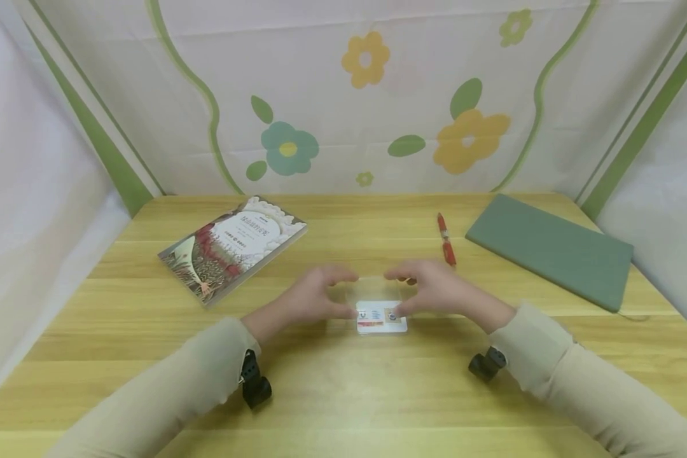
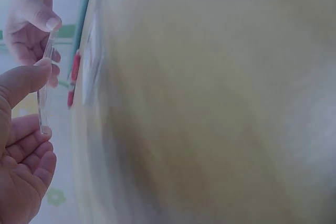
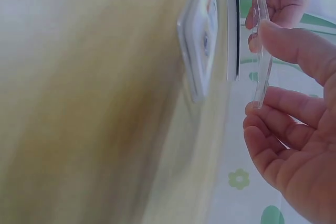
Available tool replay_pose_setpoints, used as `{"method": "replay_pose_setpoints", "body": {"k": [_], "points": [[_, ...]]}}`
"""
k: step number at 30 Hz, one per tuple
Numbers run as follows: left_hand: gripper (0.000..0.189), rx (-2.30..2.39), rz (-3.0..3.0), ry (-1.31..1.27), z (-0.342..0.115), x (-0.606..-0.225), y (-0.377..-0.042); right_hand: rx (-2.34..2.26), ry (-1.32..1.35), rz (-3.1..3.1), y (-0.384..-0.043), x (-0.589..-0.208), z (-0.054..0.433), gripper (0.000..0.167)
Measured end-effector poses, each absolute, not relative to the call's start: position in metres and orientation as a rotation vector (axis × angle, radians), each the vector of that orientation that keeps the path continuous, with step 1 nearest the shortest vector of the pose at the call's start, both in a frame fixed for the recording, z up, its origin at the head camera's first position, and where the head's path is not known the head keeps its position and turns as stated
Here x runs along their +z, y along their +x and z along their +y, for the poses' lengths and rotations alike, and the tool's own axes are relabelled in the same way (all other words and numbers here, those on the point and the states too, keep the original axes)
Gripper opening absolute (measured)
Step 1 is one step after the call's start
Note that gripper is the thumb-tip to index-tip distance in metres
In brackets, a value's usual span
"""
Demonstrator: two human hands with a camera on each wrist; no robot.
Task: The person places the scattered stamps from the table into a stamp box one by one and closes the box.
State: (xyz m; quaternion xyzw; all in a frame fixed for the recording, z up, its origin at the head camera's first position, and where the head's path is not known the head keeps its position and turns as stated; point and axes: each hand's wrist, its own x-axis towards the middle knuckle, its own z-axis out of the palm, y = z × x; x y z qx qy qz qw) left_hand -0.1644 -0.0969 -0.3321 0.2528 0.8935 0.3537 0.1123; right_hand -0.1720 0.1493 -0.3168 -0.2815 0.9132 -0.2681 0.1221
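Observation:
Between both hands is a thin, clear, rectangular plastic cover (image 3: 262, 72), held up off the table. My left hand (image 1: 315, 296) grips its left side, thumb on the near edge and fingertips at the far edge. On the opposite side my right hand (image 1: 435, 289) holds it the same way. Below it on the table lies a flat white card-like piece (image 1: 381, 326) with rounded corners and small printed pictures; in the right wrist view its side looks layered. In the head view the cover and my right thumb overlap its upper part.
A paperback book (image 1: 237, 245) with an illustrated cover lies at the back left of the wooden table (image 1: 343, 394). Behind my right hand is a red pen (image 1: 446, 240). A dark green notebook (image 1: 549, 251) lies at the right. A flowered cloth (image 1: 332, 83) hangs behind the table.

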Motion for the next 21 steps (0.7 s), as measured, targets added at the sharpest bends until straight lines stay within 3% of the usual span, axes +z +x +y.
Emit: {"method": "replay_pose_setpoints", "body": {"k": [21], "points": [[0.060,0.958,2.604,0.809,-0.084,-0.345,-0.149,-0.779,-0.762,2.656,-0.151,-0.331,0.157,0.058]]}}
